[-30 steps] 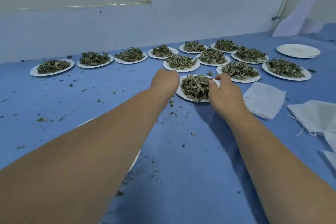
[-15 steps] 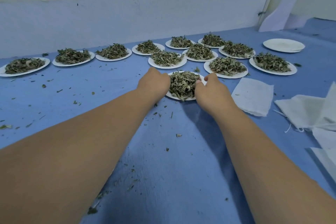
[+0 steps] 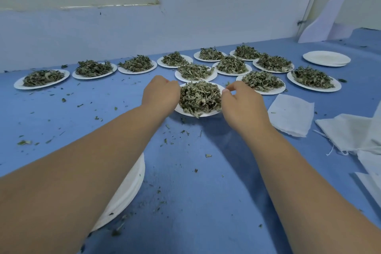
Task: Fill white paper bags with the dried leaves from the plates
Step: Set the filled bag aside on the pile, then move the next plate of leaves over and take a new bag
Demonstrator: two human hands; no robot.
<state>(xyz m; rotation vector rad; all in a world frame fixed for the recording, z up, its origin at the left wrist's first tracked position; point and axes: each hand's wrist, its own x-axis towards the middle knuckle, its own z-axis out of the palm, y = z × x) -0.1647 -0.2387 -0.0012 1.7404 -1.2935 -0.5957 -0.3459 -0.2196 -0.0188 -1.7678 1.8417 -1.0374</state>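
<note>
Head view: your left hand (image 3: 160, 94) and right hand (image 3: 243, 107) flank the nearest plate (image 3: 198, 115), with fingers curled onto its opposite rims and the right thumb and forefinger pinched together at the far edge. The dried leaves (image 3: 200, 97) lie heaped on it, and a white paper bag (image 3: 290, 114) lies flat just to the right. The step in hand is probably taking up the plate. Next, carry it level to the bag, whose mouth needs opening.

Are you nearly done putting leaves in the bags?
Not nearly. Done, maybe: empty plates sit stacked at far right. In hand: left hand and right hand hold one full plate. Left: eleven more leafy plates; the white bags lie flat.
</note>
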